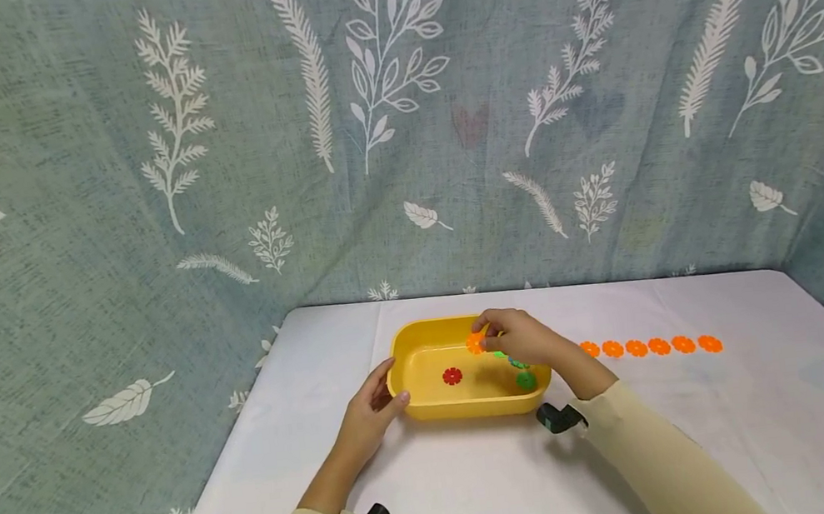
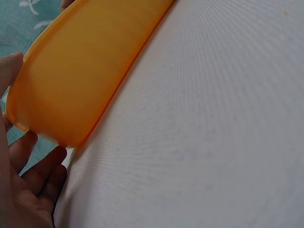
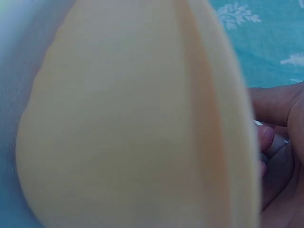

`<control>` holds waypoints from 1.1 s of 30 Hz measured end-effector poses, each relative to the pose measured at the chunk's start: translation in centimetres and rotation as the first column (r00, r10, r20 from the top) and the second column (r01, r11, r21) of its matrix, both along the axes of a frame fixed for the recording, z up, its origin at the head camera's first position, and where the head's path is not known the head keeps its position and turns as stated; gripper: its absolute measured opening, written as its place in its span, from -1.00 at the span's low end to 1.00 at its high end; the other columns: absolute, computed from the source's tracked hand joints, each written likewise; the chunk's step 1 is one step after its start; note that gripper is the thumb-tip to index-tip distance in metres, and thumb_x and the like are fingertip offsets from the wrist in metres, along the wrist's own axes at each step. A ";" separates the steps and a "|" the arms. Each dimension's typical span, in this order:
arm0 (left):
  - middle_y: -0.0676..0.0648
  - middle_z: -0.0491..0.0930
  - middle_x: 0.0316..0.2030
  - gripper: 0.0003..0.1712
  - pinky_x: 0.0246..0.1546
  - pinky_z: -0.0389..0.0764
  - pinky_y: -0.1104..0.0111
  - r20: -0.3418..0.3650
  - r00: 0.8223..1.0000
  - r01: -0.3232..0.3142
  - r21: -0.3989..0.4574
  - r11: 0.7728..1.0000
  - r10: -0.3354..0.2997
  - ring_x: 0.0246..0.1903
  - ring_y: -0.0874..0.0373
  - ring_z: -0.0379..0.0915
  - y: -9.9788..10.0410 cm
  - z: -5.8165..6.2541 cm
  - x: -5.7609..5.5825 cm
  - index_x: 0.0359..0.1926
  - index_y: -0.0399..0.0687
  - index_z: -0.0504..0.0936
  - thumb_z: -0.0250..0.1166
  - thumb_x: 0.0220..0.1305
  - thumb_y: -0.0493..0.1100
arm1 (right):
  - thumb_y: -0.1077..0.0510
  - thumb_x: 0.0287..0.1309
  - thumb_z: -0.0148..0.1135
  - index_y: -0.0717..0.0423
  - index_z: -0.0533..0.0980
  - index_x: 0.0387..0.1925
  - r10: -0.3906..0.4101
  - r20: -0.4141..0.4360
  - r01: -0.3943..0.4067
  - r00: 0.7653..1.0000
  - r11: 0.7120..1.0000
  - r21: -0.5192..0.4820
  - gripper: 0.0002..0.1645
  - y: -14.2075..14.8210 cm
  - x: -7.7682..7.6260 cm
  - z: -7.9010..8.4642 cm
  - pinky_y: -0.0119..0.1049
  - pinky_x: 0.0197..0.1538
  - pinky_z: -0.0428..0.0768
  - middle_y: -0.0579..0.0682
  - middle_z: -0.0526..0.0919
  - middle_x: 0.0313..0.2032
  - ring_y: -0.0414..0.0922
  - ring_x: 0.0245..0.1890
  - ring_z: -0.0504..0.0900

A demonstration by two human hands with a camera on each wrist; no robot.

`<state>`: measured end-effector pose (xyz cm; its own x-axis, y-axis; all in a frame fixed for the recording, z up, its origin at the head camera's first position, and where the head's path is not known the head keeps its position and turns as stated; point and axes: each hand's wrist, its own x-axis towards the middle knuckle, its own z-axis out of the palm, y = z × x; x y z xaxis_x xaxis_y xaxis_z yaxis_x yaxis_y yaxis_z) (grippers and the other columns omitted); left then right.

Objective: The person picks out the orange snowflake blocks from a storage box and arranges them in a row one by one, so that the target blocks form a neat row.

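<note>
A yellow plastic tub (image 1: 428, 413) with rounded corners stands on the white table. At its left end my left hand (image 1: 367, 419) grips the wall, the thumb at the rim and the fingers against the outside. My right hand (image 1: 522, 337) is above the tub's right half, pinching an orange flower-shaped disc (image 1: 475, 343). Inside the tub lie a red flower-shaped disc (image 1: 452, 376) and, partly hidden below the right hand, a green disc (image 1: 526, 381) among a few others. The tub wall (image 3: 118, 118) covers most of the right wrist view and hides the fingertips there.
To the right of the tub, several orange flower-shaped discs (image 1: 636, 348) lie in a row on the white cloth (image 1: 776, 420). Behind the table hangs a green-grey curtain (image 1: 379, 227) with white leaf prints. Each wrist wears a small black device (image 1: 560, 417).
</note>
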<state>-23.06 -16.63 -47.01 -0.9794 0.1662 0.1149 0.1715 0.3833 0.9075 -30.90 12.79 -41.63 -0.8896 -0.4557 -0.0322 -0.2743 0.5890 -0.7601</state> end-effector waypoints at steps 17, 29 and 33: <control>-0.04 0.41 0.30 -0.24 0.23 0.38 0.06 -0.053 0.998 -0.012 0.056 0.998 0.015 0.19 0.05 0.41 -1.0 -3.2 -1.6 0.45 0.13 0.26 0.34 0.28 -0.02 | 0.16 0.25 0.28 0.02 0.60 -0.01 -0.102 0.002 0.102 0.995 0.995 -0.017 -0.72 6.2 1.8 0.8 -0.24 -0.35 0.57 -0.01 0.63 -0.28 0.06 -0.34 0.56; -0.07 0.40 0.30 -0.23 0.25 0.36 0.07 -0.025 1.000 -0.014 0.049 0.999 0.015 0.20 0.00 0.39 -0.7 -2.9 -1.5 0.45 0.11 0.25 0.34 0.28 -0.02 | 0.18 0.30 0.21 0.06 0.55 0.09 -0.184 -0.034 0.185 0.982 0.982 0.038 -0.67 12.2 2.6 0.3 -0.22 -0.39 0.56 0.05 0.59 -0.23 0.02 -0.42 0.53; -0.15 0.33 0.33 -0.22 0.26 0.33 0.04 -0.012 1.000 0.016 0.058 0.998 -0.015 0.24 -0.09 0.35 -0.5 -1.9 -1.1 0.47 -0.01 0.21 0.32 0.31 -0.08 | 0.16 0.32 0.19 0.09 0.54 0.11 -0.203 -0.035 0.205 0.979 0.977 0.053 -0.66 13.8 3.0 0.2 -0.19 -0.35 0.58 0.08 0.58 -0.21 0.05 -0.38 0.54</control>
